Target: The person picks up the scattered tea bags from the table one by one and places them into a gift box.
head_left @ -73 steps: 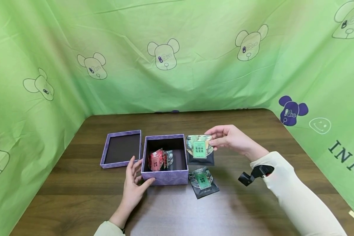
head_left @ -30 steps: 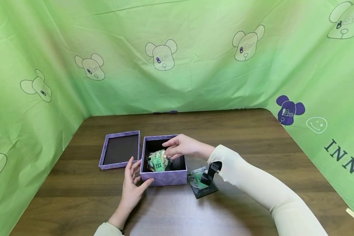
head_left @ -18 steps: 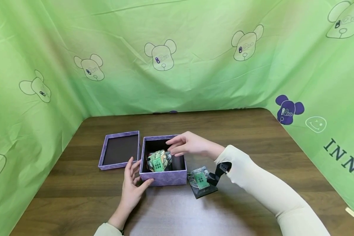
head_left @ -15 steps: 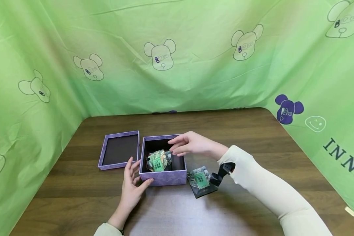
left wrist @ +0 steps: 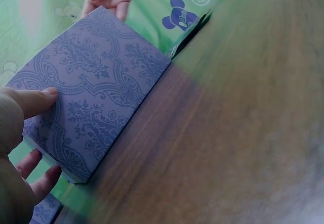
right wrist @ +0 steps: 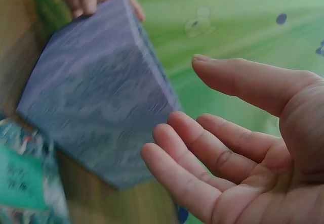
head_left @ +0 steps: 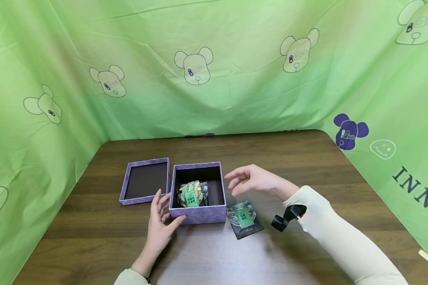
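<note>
My left hand [head_left: 160,225] holds the near left corner of an open purple patterned box [head_left: 199,216], thumb on the front wall and fingers along the left side. In the left wrist view the thumb lies flat on the box's patterned wall [left wrist: 96,82]. Inside the box stands a tea sachet with a green label [head_left: 191,196], in front of other sachets partly hidden behind it. My right hand [head_left: 253,182] hovers just right of the box, fingers loosely spread, nothing in it. Below it a dark tea sachet with a green label [head_left: 245,222] lies on the table against the box's right side.
The purple box lid [head_left: 146,180] lies inside-up at the left of the box, close to the left fingertips. Brown wood tabletop [head_left: 289,158] extends around them. A green printed cloth [head_left: 235,99] hangs behind and along both sides.
The right hand has put the green-label sachet into the box, in front of the red ones, let it go and drawn back out to the right. The left hand stays on the box.
</note>
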### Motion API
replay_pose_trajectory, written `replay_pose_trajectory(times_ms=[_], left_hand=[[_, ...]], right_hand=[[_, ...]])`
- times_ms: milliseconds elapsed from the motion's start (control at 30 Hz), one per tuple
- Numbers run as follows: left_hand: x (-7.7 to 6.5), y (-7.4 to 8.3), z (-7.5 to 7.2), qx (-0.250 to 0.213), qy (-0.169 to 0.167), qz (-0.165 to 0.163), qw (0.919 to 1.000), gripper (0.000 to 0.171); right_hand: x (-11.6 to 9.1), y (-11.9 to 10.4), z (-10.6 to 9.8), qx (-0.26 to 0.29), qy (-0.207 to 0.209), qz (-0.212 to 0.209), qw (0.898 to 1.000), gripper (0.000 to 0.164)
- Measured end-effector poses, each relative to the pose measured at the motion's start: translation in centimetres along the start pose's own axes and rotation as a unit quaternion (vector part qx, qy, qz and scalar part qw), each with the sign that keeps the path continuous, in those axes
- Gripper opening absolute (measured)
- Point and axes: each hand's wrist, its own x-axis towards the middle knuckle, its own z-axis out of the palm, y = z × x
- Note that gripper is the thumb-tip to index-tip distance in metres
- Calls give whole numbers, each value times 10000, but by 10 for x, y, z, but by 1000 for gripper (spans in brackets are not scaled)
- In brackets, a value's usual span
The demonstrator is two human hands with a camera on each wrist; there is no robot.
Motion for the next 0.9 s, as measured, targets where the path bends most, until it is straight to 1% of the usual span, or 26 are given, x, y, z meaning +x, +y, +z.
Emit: replay_pose_trajectory(times_ms=[100,200,333,467,667,767,900], left_hand=[[0,-1,0,-9,14,57,10000,95],[0,-1,0,-13,11,84,10000,95],[1,-1,0,-33,1,100,9999,95],[2,-2,0,-72,-12,141,9999,95],[2,-3,0,-65,1,154,9999,95],[2,-3,-1,-55,8,149,9999,95],[1,-3,-1,-51,14,152,9999,95]], right_hand=[[-4,14,-3,13,-13,85,10000,63],[-8,28,-4,-153,34,201,9997,66],[-11,44,-4,-564,142,249,9980,63],[-15,52,-3,-1091,272,219,9934,61],[-21,57,1,-1851,442,290,9813,63],[-23,60,4,-2303,463,302,9716,66],[-27,64,9,-2897,451,297,9556,70]])
